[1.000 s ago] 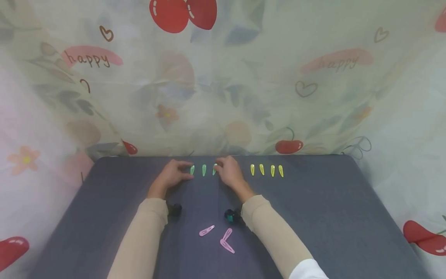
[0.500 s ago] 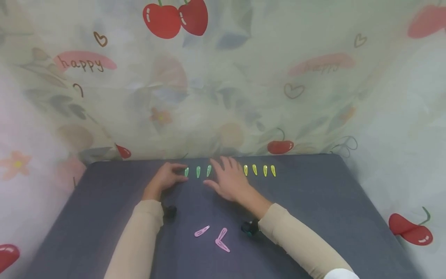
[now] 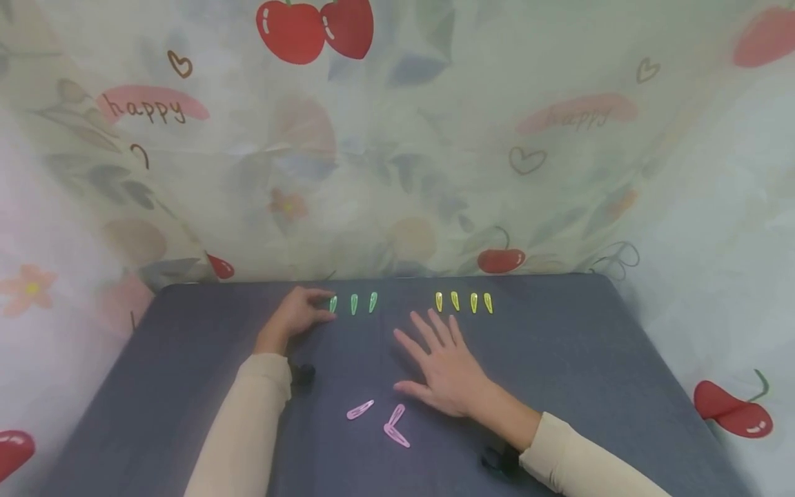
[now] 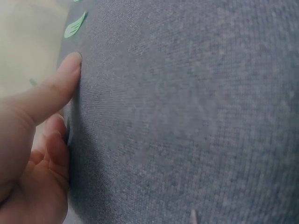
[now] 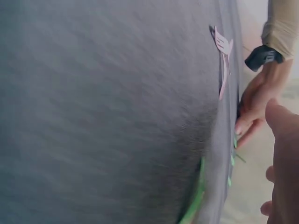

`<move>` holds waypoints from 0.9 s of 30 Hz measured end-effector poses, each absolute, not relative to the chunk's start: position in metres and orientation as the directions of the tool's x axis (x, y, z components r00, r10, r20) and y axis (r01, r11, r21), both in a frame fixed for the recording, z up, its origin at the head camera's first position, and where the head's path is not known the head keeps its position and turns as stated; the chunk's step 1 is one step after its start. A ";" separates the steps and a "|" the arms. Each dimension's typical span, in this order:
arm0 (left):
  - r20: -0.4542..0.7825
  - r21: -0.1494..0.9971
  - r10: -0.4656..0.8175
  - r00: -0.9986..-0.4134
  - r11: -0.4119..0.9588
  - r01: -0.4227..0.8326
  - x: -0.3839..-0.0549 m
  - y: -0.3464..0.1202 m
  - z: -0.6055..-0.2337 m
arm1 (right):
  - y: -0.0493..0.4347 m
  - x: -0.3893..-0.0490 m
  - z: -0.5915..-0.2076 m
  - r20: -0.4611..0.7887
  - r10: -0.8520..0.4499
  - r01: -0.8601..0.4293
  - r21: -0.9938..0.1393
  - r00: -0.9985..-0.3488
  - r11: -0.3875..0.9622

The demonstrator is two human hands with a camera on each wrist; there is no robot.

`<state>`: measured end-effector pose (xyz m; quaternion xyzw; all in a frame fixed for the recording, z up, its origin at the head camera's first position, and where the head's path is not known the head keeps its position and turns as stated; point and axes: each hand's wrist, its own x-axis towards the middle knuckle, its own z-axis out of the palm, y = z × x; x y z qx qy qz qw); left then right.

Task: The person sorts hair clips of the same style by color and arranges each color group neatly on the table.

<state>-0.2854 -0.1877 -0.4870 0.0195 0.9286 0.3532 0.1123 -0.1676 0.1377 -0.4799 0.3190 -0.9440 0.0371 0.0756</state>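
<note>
Three green hair clips stand in a row near the table's far edge. At the leftmost green clip, my left hand holds thumb and forefinger at its two ends. The left wrist view shows the thumb and another green clip beyond it. My right hand is spread over the table between the yellow clips and the pink ones, with nothing in its fingers. Close below the right wrist view's camera lies a blurred green curved piece, hidden in the head view.
Pink hair clips lie nearer the person: a single one and two touching in a V. The dark grey cloth covers the table, and a patterned curtain hangs behind it and at the sides.
My right hand has let go of the rightmost green clip, drawn back toward the person and to the right, and spread its fingers. The left hand stays at the leftmost green clip.
</note>
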 end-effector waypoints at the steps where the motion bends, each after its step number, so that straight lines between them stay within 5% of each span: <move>1: -0.194 0.660 0.115 -0.974 0.750 -0.043 -0.285 -0.188 -0.487 | 0.141 -0.164 -0.482 0.177 -0.595 -0.609 -0.027 -0.784 0.793; 18: -0.192 0.665 0.133 -0.972 0.746 -0.029 -0.284 -0.190 -0.484 | 0.197 -0.123 -0.495 0.100 -0.512 -0.501 -0.429 -0.853 0.752; 27: -0.211 0.660 0.120 -0.970 0.749 -0.051 -0.284 -0.188 -0.484 | 0.204 -0.118 -0.506 0.207 -0.433 -0.472 -0.531 -0.877 0.703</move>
